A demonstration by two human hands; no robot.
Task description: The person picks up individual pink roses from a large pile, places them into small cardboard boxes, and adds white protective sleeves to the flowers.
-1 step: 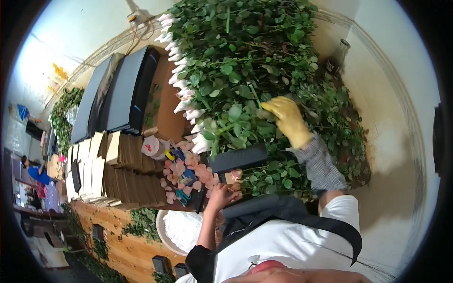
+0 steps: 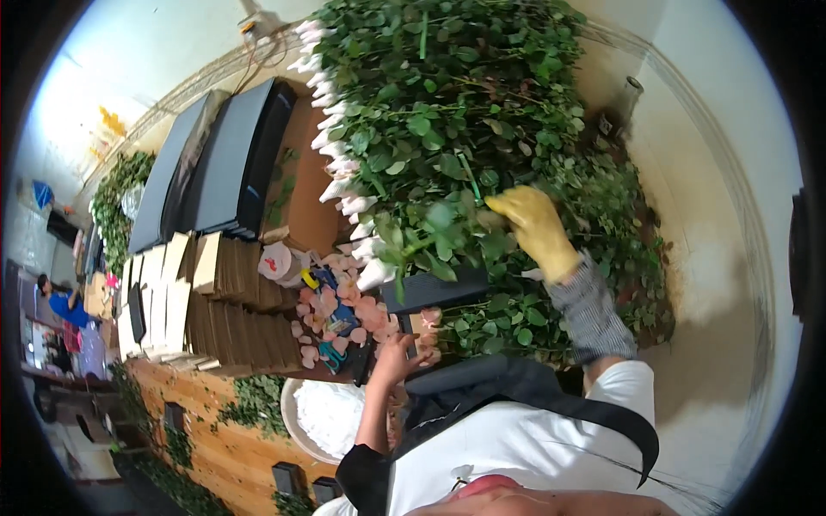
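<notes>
**Gloved hand in a bank of rose stems at a flower bench**

Bench (image 2: 301,202) crowded: heap of leafy stems (image 2: 482,112) filling the upper centre, white-wrapped buds (image 2: 344,163) lined along its left edge. Loose pink petals (image 2: 331,314) scattered below the buds, over blue scissors (image 2: 331,353) and a small white cup (image 2: 275,258). Stacks of flat cardboard (image 2: 232,292) to the left, two dark trays (image 2: 228,163) beyond them. White-filled bowl (image 2: 323,417) at the near edge. Another person in blue (image 2: 60,305) far left, well apart.

Right hand (image 2: 533,228), in a yellow glove, reaching forward into the foliage, checked sleeve (image 2: 589,314) behind it; fingers curled around a stem (image 2: 430,236) among the leaves, its bud pointing left; leaves hiding the fingertips. Left hand (image 2: 400,353), bare, raised from below at the heap's near edge, beside a dark box (image 2: 434,288); fingers bent, pink petals near them; held or merely touched, cannot tell.
</notes>
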